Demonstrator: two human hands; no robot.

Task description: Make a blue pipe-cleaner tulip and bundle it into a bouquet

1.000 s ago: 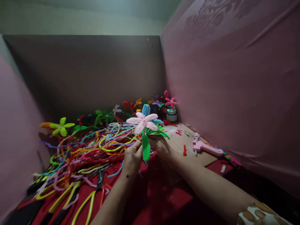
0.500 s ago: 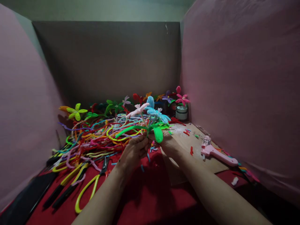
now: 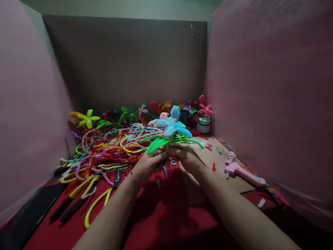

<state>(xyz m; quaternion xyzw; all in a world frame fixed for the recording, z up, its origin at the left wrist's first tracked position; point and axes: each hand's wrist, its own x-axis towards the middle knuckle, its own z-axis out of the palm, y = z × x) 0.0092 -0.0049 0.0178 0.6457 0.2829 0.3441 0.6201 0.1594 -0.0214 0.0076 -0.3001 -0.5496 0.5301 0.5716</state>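
Between my two hands stands a small bunch of pipe-cleaner flowers (image 3: 172, 127), upright above the table. It has light blue blooms, a pale pink one behind them, and bright green leaves (image 3: 158, 143) spreading to both sides. My left hand (image 3: 152, 161) pinches the stems low down, with thumb and fingers pressed together. On the other side of the same stems, my right hand (image 3: 186, 158) grips with its fingertips. The lower stem ends are hidden by the fingers.
A tangle of loose pipe cleaners (image 3: 109, 149) covers the left. Yellow-handled scissors (image 3: 97, 205) and pliers (image 3: 78, 198) lie in front of it. A pink glue gun (image 3: 243, 170) rests on cardboard (image 3: 241, 187) at right. Finished flowers (image 3: 90, 118) line the back; a small pot (image 3: 203, 125) holds pink ones.
The flower bunch has turned in my hands: the blue bloom now faces me, the pink one sits behind, and the broad leaf has swung to the left. The view shifted slightly.
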